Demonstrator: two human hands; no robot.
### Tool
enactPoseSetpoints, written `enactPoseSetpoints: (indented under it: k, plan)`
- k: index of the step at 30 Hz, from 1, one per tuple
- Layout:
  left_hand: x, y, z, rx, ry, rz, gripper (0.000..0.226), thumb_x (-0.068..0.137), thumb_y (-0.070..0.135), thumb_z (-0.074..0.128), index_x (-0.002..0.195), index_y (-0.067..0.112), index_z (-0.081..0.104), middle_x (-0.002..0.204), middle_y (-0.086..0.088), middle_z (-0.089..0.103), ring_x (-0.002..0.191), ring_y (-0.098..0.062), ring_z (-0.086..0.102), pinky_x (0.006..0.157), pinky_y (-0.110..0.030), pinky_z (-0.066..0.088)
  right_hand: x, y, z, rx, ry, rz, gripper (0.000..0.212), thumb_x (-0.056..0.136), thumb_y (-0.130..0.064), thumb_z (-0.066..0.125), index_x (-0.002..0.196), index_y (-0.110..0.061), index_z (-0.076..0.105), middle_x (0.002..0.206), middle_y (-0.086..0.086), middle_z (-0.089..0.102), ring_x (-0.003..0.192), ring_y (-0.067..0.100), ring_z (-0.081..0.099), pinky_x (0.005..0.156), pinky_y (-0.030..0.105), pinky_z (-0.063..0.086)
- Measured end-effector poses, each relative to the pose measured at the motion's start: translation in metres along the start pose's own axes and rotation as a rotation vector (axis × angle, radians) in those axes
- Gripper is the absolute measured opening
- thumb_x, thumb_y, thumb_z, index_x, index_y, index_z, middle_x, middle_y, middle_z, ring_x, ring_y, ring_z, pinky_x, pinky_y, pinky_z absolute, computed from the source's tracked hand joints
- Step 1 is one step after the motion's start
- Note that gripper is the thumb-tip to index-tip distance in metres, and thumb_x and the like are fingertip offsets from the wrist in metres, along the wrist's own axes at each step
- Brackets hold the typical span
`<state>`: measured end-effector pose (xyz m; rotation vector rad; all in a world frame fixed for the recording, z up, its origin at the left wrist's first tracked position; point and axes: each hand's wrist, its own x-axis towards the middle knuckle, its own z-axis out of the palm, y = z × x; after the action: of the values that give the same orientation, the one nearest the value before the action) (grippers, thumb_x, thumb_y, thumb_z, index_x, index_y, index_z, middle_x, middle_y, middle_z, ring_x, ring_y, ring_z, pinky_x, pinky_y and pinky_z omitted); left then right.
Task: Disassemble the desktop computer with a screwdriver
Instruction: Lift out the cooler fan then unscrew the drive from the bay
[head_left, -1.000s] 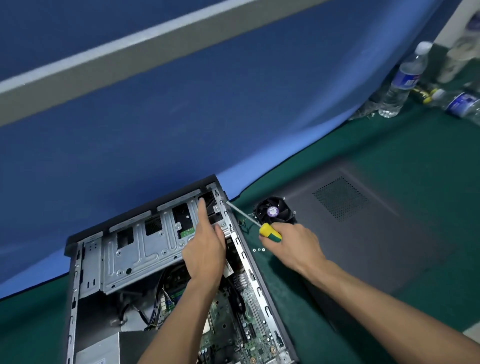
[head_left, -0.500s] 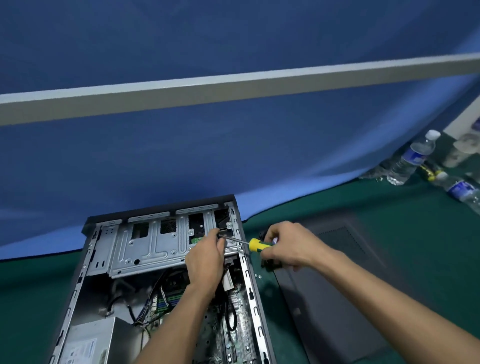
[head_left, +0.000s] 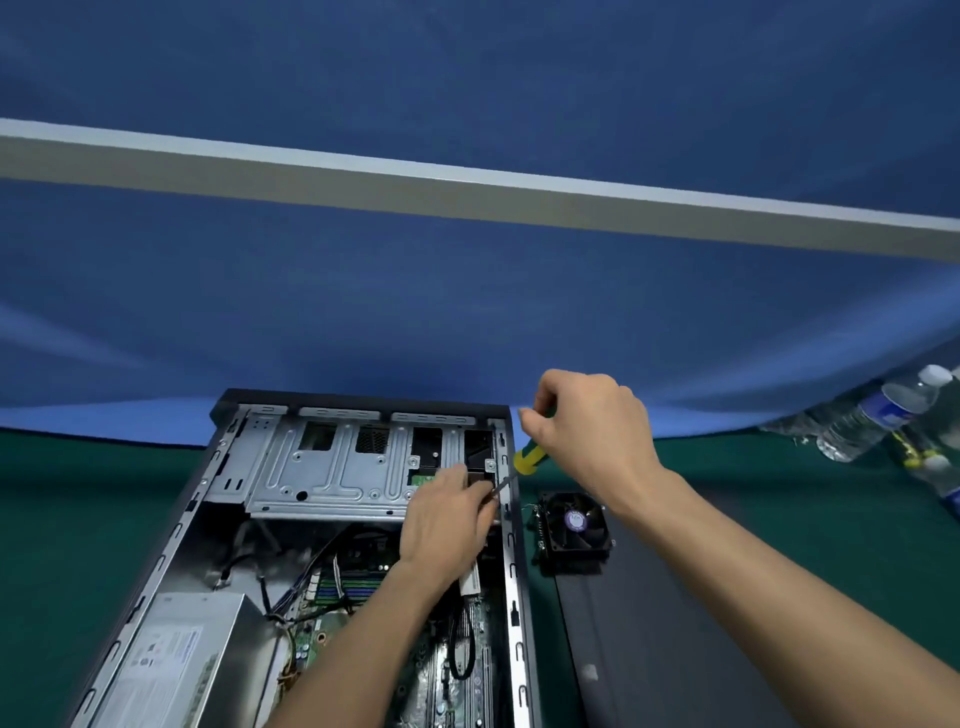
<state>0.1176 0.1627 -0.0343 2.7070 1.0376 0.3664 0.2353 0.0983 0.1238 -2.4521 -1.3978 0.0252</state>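
The open desktop computer is lying along the desk's near-left edge. The left hand is pinching the screwdriver shaft near the tip; the right hand is gripping its handle. Keeping the tip seated squarely should prevent slipping.

My right hand gripping the screwdriver angled into the open computer case, my left hand pinching its shaft, fan beside the case

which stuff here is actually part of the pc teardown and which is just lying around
In the job:
open grey metal desktop case
yellow-and-green-handled screwdriver, held by right hand
left hand at the shaft tip
removed black cooler fan
dark grey side panel

Lying about:
clear plastic water bottles
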Motion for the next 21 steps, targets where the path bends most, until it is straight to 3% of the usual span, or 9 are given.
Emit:
enactPoseSetpoints:
  k: [2,5,9,11,21]
  plan:
    - [-0.006,-0.006,0.005,-0.028,0.040,0.010,0.032,0.094,0.046,0.038,0.116,0.030,0.056,0.091,0.006,0.030,0.084,-0.012,0.028,0.073,-0.026,0.028,0.002,-0.002,0.002,-0.065,0.007,-0.060,0.015,0.086,-0.032,0.053,0.075,-0.023,0.049,0.065,-0.006,0.054,0.068,0.025,0.054,0.056,0.029,0.031]
    - [-0.008,-0.010,0.007,-0.137,0.070,0.000,0.030,0.091,0.045,0.044,0.109,0.027,0.059,0.106,0.005,0.036,0.102,-0.013,0.032,0.093,-0.028,0.032,0.006,-0.001,0.000,-0.094,0.013,-0.069,0.016,0.085,-0.030,0.053,0.073,-0.022,0.048,0.063,-0.006,0.052,0.066,0.025,0.052,0.055,0.030,0.029]
    - [-0.004,-0.010,0.009,-0.219,0.011,-0.025,0.034,0.091,0.045,0.048,0.121,0.032,0.058,0.146,0.003,0.030,0.137,-0.016,0.015,0.116,-0.035,0.009,0.008,-0.003,-0.004,-0.089,-0.006,-0.055,0.014,0.083,-0.029,0.054,0.072,-0.022,0.050,0.065,-0.004,0.058,0.066,0.026,0.055,0.055,0.029,0.032]
    - [0.000,-0.012,0.008,-0.249,-0.045,-0.028,0.037,0.092,0.044,0.048,0.127,0.035,0.055,0.152,0.005,0.025,0.141,-0.015,0.011,0.117,-0.035,0.002,0.009,-0.005,-0.003,-0.099,-0.022,-0.068,0.014,0.084,-0.029,0.054,0.073,-0.022,0.050,0.066,-0.004,0.059,0.068,0.026,0.056,0.056,0.029,0.034]
    - [0.006,-0.016,-0.001,-0.461,-0.047,-0.150,0.019,0.086,0.030,0.064,0.104,0.034,0.071,0.141,0.014,0.042,0.134,-0.008,0.026,0.112,-0.030,0.019,0.017,-0.022,-0.002,-0.221,-0.105,-0.036,0.016,0.087,-0.023,0.046,0.077,-0.011,0.053,0.068,0.004,0.058,0.066,0.028,0.053,0.052,0.028,0.034]
